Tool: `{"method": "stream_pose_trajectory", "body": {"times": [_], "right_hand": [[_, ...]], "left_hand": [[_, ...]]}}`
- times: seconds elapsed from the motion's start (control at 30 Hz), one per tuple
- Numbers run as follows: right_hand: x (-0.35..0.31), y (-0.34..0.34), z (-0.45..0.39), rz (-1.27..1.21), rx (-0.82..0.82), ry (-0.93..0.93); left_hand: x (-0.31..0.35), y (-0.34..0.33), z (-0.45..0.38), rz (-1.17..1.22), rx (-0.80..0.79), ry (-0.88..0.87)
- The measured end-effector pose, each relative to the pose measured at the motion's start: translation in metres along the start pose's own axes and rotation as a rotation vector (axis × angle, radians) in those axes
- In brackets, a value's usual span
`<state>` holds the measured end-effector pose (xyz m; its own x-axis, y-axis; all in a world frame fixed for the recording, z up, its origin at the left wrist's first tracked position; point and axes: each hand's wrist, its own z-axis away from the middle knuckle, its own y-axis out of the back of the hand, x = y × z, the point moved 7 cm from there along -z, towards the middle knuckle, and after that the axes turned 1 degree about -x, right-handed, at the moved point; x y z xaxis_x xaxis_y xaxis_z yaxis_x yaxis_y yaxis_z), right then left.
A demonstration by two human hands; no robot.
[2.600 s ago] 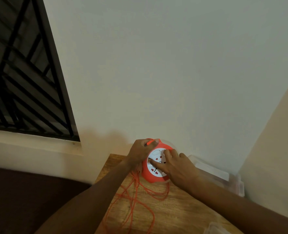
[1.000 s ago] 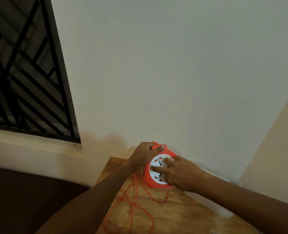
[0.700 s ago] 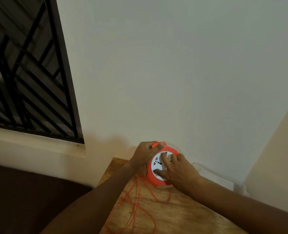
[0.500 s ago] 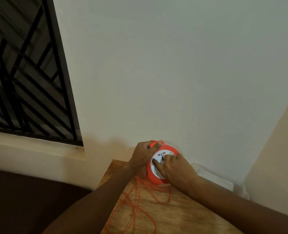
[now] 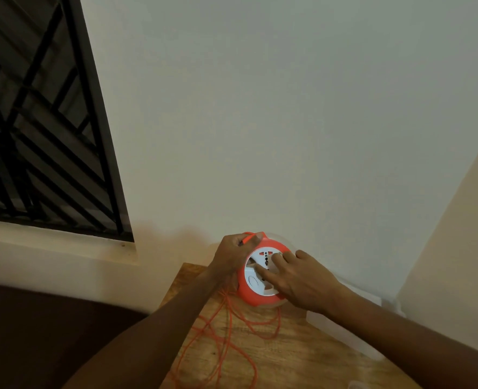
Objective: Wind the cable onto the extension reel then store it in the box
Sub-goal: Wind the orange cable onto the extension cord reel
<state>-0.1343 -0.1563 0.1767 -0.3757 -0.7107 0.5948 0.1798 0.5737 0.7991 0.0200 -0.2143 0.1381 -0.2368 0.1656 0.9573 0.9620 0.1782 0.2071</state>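
reel [image 5: 253,284] held lower centre of frame | left hand [image 5: 233,255] gripped round its upper-left rim | right hand [image 5: 299,279] laid on white face, fingers extended | cable [image 5: 229,332] strewn below

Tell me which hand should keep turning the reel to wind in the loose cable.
Right. The right hand has fingers on the reel's white face; the left hand grips its rim, steadying it above the loose cable.
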Motion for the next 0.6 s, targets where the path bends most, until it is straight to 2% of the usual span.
{"method": "stream_pose_trajectory", "body": {"times": [0.13, 0.23, 0.43, 0.6], "right_hand": [[-0.004, -0.001, 0.009, -0.006, 0.067, 0.123], [-0.011, -0.011, 0.013, -0.028, -0.027, 0.194], [-0.019, -0.015, 0.012, -0.106, -0.127, 0.157], [-0.026, -0.011, 0.008, -0.049, -0.162, 0.181]], "left_hand": [[-0.005, 0.0, -0.001, -0.037, -0.003, -0.004], [-0.006, -0.002, 0.001, -0.058, -0.031, -0.005], [-0.007, -0.008, 0.005, -0.106, -0.074, -0.022], [-0.001, -0.011, 0.007, -0.144, -0.091, -0.041]]}}
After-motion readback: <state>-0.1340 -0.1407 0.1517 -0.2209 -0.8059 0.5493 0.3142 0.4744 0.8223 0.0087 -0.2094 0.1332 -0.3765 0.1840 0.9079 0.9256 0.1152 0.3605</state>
